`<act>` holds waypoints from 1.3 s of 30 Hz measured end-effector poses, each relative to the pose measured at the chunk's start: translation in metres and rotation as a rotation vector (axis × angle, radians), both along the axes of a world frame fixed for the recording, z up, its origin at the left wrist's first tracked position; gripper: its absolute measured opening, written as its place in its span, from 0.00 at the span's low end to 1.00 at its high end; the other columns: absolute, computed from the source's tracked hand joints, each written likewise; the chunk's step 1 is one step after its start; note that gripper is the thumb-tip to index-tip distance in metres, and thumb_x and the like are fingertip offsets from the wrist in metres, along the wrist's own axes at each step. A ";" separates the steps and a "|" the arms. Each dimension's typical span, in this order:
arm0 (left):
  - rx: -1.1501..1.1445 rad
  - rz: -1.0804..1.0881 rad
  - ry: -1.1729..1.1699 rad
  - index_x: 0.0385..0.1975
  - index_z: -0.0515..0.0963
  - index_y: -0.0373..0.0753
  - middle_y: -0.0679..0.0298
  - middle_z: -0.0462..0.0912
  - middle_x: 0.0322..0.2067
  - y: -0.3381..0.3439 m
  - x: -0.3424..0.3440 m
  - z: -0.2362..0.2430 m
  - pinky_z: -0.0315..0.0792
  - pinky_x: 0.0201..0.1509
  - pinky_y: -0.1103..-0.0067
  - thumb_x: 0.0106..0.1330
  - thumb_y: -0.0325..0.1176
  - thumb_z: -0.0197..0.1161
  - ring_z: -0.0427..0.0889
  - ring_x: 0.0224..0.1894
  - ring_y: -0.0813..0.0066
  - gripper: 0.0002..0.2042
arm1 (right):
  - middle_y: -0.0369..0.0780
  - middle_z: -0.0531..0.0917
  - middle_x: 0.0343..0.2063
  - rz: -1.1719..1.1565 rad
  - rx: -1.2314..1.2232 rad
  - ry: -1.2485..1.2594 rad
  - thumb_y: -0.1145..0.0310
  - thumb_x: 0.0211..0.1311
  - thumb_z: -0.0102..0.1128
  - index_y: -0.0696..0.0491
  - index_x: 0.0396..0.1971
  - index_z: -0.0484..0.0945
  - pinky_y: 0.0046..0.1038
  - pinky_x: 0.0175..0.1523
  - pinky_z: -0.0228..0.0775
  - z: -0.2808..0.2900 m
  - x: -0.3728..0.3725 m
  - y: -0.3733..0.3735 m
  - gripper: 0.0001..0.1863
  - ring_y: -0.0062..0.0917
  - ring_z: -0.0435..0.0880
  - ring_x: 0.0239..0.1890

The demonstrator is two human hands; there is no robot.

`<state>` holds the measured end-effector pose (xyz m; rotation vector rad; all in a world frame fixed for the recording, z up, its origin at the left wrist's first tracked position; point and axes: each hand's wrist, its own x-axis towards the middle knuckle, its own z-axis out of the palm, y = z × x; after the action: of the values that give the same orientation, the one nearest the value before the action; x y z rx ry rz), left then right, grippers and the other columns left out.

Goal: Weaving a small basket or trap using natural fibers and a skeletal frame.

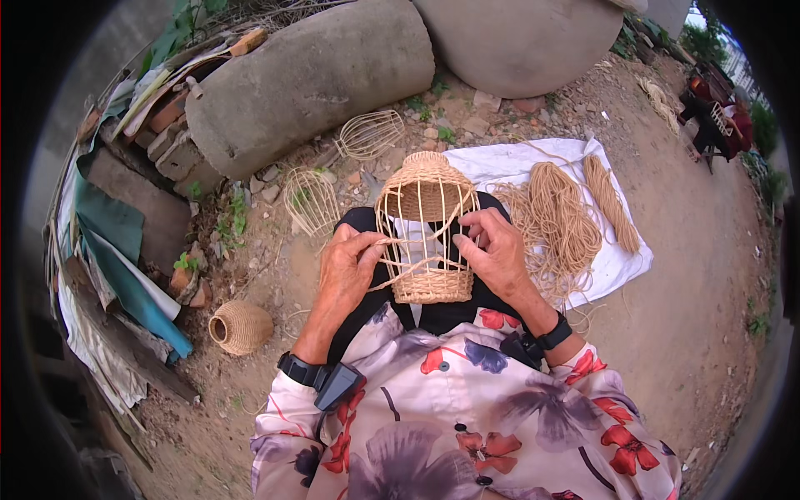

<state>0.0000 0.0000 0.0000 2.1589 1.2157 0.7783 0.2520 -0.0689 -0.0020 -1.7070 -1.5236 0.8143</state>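
Note:
A partly woven basket (pixel 432 287) rests between my knees, with bare upright ribs between its woven near band and its woven far end. My left hand (pixel 350 260) is at its left side, thumb and forefinger pinching a tan twisted cord (pixel 403 242) that crosses the ribs. At the right side, my right hand (pixel 497 252) has its fingers curled in a pinch at the ribs, where the cord runs up. Exactly what lies between those right fingertips is partly hidden. Another strand slants across the ribs just above the near band.
To the right, a white sheet (pixel 627 271) bears coiled cord (pixel 557 212) and a tied bundle (pixel 610 204). Two bare rib frames (pixel 310 202) (pixel 372 135) and a small woven pot (pixel 242 327) lie on the dirt at left. A concrete cylinder (pixel 312 83) lies beyond. Another person (pixel 718 117) sits far right.

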 end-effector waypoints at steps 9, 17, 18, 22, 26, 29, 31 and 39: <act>-0.674 0.058 -0.774 0.41 0.81 0.36 0.70 0.79 0.29 -0.001 0.006 -0.007 0.74 0.30 0.87 0.69 0.30 0.59 0.76 0.28 0.86 0.07 | 0.50 0.82 0.38 -0.120 0.136 -0.374 0.58 0.49 0.64 0.54 0.52 0.69 0.44 0.42 0.75 0.018 -0.034 0.017 0.30 0.47 0.83 0.37; -0.184 0.024 -0.131 0.37 0.82 0.38 0.70 0.78 0.24 0.015 0.037 -0.001 0.71 0.29 0.79 0.65 0.30 0.59 0.75 0.26 0.85 0.07 | 0.44 0.81 0.16 -0.204 0.079 -0.167 0.64 0.45 0.62 0.55 0.48 0.70 0.42 0.38 0.75 -0.001 -0.021 0.024 0.26 0.43 0.84 0.25; -0.154 0.027 -0.083 0.36 0.81 0.36 0.63 0.80 0.25 0.013 0.040 0.009 0.71 0.31 0.73 0.63 0.30 0.58 0.78 0.25 0.76 0.07 | 0.43 0.81 0.17 -0.223 0.084 -0.106 0.65 0.45 0.62 0.55 0.48 0.70 0.41 0.38 0.75 -0.001 -0.019 0.024 0.26 0.41 0.84 0.25; 0.079 -0.128 0.035 0.32 0.79 0.33 0.51 0.82 0.29 0.007 0.043 0.012 0.73 0.37 0.65 0.58 0.27 0.57 0.82 0.33 0.51 0.07 | 0.43 0.81 0.18 -0.241 0.020 0.023 0.67 0.45 0.62 0.55 0.47 0.70 0.37 0.37 0.75 -0.008 -0.011 0.023 0.26 0.37 0.84 0.25; 0.135 -0.085 0.147 0.35 0.78 0.35 0.50 0.82 0.31 0.004 0.056 0.004 0.74 0.38 0.63 0.54 0.26 0.59 0.82 0.34 0.50 0.09 | 0.42 0.82 0.19 -0.222 0.002 0.034 0.67 0.45 0.62 0.55 0.45 0.69 0.36 0.37 0.75 -0.012 -0.013 0.023 0.24 0.37 0.85 0.26; 0.209 0.031 0.227 0.35 0.79 0.36 0.50 0.83 0.30 -0.001 0.070 0.000 0.74 0.38 0.63 0.54 0.25 0.59 0.83 0.34 0.50 0.09 | 0.43 0.82 0.20 -0.224 0.025 0.043 0.67 0.45 0.63 0.55 0.45 0.69 0.36 0.38 0.75 -0.023 -0.010 0.026 0.24 0.37 0.85 0.27; 0.179 0.041 0.160 0.37 0.78 0.38 0.50 0.83 0.28 0.002 0.068 -0.007 0.74 0.37 0.62 0.54 0.24 0.59 0.83 0.33 0.49 0.11 | 0.43 0.82 0.21 -0.230 0.021 0.038 0.67 0.45 0.63 0.55 0.45 0.69 0.37 0.38 0.75 -0.022 -0.011 0.027 0.24 0.37 0.85 0.28; -0.369 0.060 -0.348 0.43 0.77 0.40 0.71 0.75 0.18 0.006 0.042 -0.022 0.67 0.23 0.83 0.55 0.24 0.67 0.72 0.20 0.88 0.14 | 0.48 0.82 0.22 -0.206 -0.014 -0.065 0.66 0.47 0.58 0.56 0.47 0.68 0.43 0.39 0.74 -0.014 -0.014 0.033 0.25 0.46 0.84 0.29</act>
<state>0.0416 0.0064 -0.0222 1.6204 1.1400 0.8380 0.2383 -0.0362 -0.0159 -1.8797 -1.3589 0.6699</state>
